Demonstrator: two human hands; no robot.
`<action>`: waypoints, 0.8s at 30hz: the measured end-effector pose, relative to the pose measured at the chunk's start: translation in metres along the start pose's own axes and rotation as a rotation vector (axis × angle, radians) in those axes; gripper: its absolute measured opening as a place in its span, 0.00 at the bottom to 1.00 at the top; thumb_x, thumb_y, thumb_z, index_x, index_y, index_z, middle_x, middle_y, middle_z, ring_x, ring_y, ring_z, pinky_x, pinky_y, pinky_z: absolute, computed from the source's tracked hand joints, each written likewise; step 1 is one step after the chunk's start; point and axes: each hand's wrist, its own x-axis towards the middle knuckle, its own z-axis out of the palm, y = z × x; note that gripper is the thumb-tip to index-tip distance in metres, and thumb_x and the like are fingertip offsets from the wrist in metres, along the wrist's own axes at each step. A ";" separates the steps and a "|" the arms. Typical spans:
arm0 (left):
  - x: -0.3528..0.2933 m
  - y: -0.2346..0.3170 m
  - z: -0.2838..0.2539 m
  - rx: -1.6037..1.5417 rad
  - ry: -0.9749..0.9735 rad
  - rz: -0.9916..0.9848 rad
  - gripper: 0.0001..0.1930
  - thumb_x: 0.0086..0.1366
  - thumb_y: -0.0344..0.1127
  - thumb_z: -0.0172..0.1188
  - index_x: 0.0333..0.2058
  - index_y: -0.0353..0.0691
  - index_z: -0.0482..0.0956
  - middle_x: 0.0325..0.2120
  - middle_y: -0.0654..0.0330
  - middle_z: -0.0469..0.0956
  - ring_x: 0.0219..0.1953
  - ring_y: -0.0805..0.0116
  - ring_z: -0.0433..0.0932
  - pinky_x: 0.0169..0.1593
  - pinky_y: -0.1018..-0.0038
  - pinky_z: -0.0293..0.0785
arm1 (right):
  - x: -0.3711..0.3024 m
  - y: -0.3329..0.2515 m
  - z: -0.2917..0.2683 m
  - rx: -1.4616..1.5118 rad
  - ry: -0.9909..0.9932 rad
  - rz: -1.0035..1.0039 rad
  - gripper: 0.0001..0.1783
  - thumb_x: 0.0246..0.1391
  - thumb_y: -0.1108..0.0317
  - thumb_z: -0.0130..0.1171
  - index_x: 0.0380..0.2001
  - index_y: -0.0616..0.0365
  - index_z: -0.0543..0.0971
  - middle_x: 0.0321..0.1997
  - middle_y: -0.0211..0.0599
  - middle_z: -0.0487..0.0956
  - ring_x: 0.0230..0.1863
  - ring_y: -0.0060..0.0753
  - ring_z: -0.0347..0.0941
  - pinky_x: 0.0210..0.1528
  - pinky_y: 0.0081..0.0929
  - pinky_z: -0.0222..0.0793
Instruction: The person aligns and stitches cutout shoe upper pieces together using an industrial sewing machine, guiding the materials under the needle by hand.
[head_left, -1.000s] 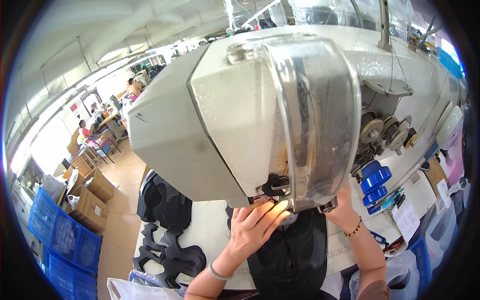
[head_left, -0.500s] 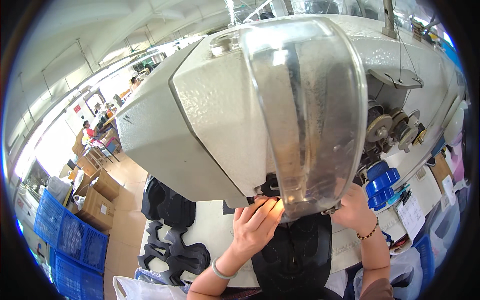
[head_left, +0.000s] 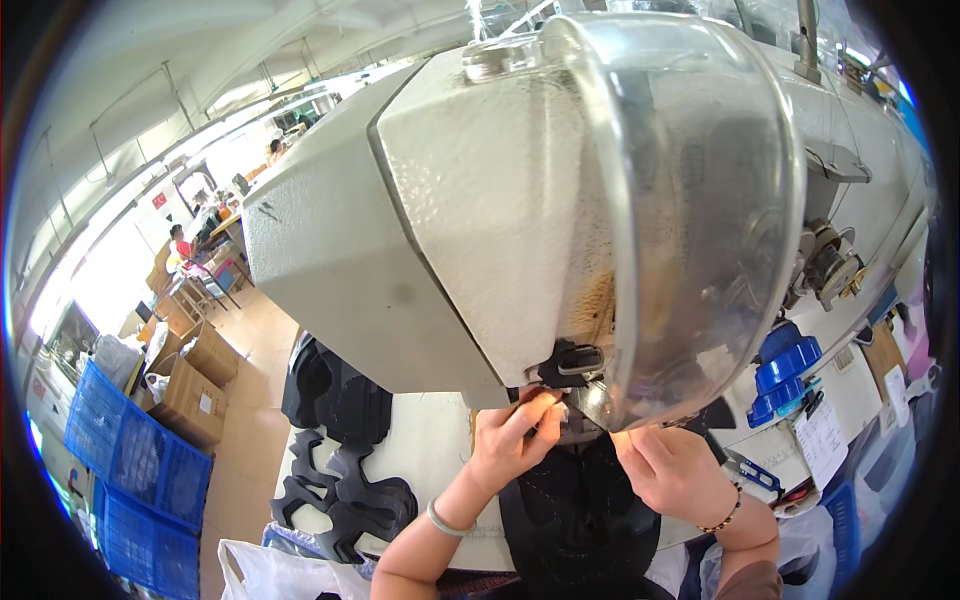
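A large light-grey sewing machine head (head_left: 480, 200) fills the middle, with a clear plastic shield (head_left: 715, 210) on its front. Close to the metal needle and presser-foot area (head_left: 580, 385), my left hand (head_left: 512, 445) is closed, thumb and fingers pinched together. My right hand (head_left: 680, 472) is closed too, its fingertips pinched at the lower edge of the shield. What either pinch holds is too small or hidden to make out. A black moulded, padded-looking piece (head_left: 580, 525) with a centre line lies below and between both hands.
Black moulded pieces (head_left: 335, 395) are stacked left on the white worktop, beside curved black cut-outs (head_left: 360, 495). Blue plastic caps (head_left: 783, 370), a blue-handled tool (head_left: 752, 470) and a paper sheet (head_left: 822, 435) lie right. Blue crates (head_left: 140, 440) and cardboard boxes (head_left: 190, 395) stand on the floor.
My right hand has come out from behind the shield, leftward and down, into a pinch. My left fingers have curled from stretched to pinched. The machine appears larger, the shield farther right.
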 end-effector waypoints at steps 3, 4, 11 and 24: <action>-0.004 -0.011 -0.001 0.005 0.015 0.034 0.06 0.50 0.26 0.63 0.29 0.37 0.80 0.19 0.58 0.77 0.20 0.65 0.75 0.25 0.74 0.71 | -0.001 -0.004 0.009 0.010 0.038 0.025 0.04 0.43 0.77 0.56 0.21 0.57 0.73 0.27 0.31 0.64 0.24 0.26 0.65 0.25 0.23 0.62; -0.003 -0.010 -0.002 -0.014 0.006 -0.035 0.06 0.50 0.27 0.63 0.29 0.37 0.80 0.20 0.58 0.77 0.21 0.64 0.76 0.26 0.73 0.71 | -0.001 -0.003 0.010 -0.024 0.044 0.050 0.03 0.43 0.76 0.56 0.21 0.57 0.73 0.27 0.31 0.65 0.25 0.28 0.66 0.26 0.24 0.63; -0.007 -0.007 0.001 0.099 -0.125 -0.253 0.07 0.54 0.34 0.61 0.28 0.37 0.78 0.24 0.55 0.76 0.27 0.57 0.76 0.33 0.64 0.70 | -0.004 0.011 0.010 -0.068 0.057 0.071 0.16 0.42 0.71 0.57 0.38 0.63 0.76 0.32 0.34 0.69 0.30 0.32 0.68 0.33 0.29 0.66; -0.004 -0.003 0.006 -0.043 0.023 -0.248 0.03 0.54 0.23 0.52 0.29 0.32 0.72 0.22 0.53 0.71 0.27 0.57 0.70 0.29 0.66 0.64 | -0.010 0.005 0.018 0.023 0.145 0.060 0.12 0.47 0.68 0.54 0.34 0.63 0.75 0.36 0.35 0.68 0.36 0.27 0.65 0.38 0.22 0.60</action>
